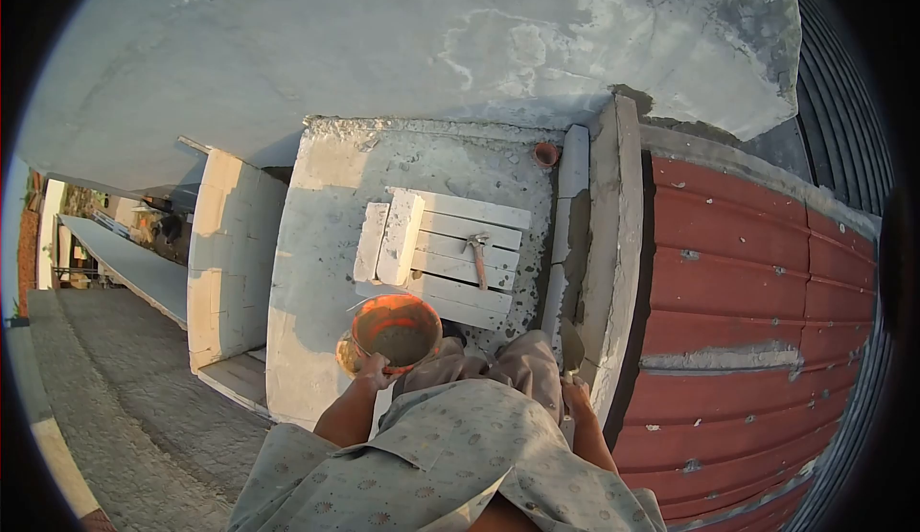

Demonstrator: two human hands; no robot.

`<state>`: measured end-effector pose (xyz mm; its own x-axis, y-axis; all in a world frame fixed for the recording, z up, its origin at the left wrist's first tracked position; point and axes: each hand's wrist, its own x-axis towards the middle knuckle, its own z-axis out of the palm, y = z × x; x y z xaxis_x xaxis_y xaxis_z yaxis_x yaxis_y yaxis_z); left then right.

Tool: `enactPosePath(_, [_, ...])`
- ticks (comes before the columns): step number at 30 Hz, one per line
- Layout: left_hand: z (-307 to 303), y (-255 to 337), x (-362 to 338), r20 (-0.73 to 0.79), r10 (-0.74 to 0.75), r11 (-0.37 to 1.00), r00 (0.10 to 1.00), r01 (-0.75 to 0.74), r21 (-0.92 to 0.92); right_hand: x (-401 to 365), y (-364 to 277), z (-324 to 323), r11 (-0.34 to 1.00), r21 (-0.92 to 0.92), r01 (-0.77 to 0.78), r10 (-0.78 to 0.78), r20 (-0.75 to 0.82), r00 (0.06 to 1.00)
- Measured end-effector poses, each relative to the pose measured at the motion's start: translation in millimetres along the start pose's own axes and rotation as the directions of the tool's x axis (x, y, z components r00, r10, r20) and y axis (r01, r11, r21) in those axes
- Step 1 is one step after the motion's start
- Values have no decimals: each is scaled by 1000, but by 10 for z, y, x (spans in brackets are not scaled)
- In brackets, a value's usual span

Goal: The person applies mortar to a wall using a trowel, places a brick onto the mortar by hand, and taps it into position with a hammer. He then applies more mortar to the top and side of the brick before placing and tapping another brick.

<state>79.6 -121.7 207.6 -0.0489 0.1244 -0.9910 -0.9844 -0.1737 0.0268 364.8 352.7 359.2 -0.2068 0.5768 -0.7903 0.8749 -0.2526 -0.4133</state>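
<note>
An orange bucket [395,329] with grey mortar in it is held at its rim by my left hand [374,371], in front of my left thigh. Closed at my right side, my right hand [576,394] grips a trowel [572,348], whose blade points up beside the low wall. A hammer [479,259] lies on the white blocks [465,254] laid side by side on the floor ahead of me. One more white block [400,239] rests across their left end.
A low block wall [616,244] runs along the right, with red metal roofing [728,264] beyond it. A small reddish pot [545,154] sits in the far right corner. At the left stands a pale block wall [222,254]. A grey wall [383,43] rises ahead.
</note>
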Motion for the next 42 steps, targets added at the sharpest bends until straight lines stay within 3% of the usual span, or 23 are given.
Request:
enactPosePath(2, [300, 100, -275, -81, 72, 995, 994, -66, 70, 230, -162, -5, 996, -55, 77, -77, 0, 997])
enactPosePath(5, [626, 236, -527, -179, 172, 977, 969, -146, 153, 351, -693, -73, 862, -402, 308, -321, 35, 946])
enactPosePath(6, [676, 268, -544, -169, 183, 978, 968, -162, 129, 331, -958, -108, 918, -320, 234, -212, 102, 972])
enactPosePath(9, [970, 294, -721, -170, 220, 974, 961, -206, 94, 856, -1200, 14, 866, -440, 238, -199, 133, 971])
enactPosePath(12, [1155, 131, -771, -241, 205, 979, 949, -200, 47, 955, -1884, 173, 699, -651, 296, -252, 163, 954])
enactPosePath(16, [1554, -35, -883, -271, 175, 982, 947, -186, -15, 1020, -2739, 117, 533, -753, 385, -122, 382, 916])
enactPosePath(18, [1791, -79, -993, -235, 61, 992, 970, -86, -97, 1127, -2862, 167, 457, -797, 394, -158, 364, 918])
enactPosePath(22, [1863, -273, -854, -275, 93, 976, 957, -142, -165, 1307, -2959, 158, 438, -815, 379, -139, 355, 924])
enactPosePath(25, [1956, -267, -788, -206, 49, 978, 977, -89, -191, 1356, -2981, 206, 385, -846, 370, -170, 329, 929])
enactPosePath(28, [2087, -104, -781, -365, 55, 982, 929, -116, -147, 1348, -2930, 301, 402, -836, 372, -201, 316, 927])
enactPosePath(31, [2071, -81, -774, -240, 170, 985, 956, -175, 3, 1419, -2748, 468, 398, -847, 353, -213, 289, 933])
enactPosePath(34, [2221, 22, -987, -292, 198, 976, 936, -160, 151, 1321, -2657, 525, 366, -863, 349, -138, 321, 937])
enactPosePath(37, [2168, 49, -816, -302, 265, 963, 916, -238, 124, 1409, -2749, 631, 379, -865, 328, -109, 310, 944])
enactPosePath(40, [2273, 132, -921, -404, 233, 954, 885, -127, 271, 1442, -2786, 666, 394, -868, 301, -78, 295, 952])
enactPosePath(42, [2100, 13, -726, -377, 301, 946, 876, -224, 234, 1419, -2815, 667, 387, -876, 286, -65, 284, 957])
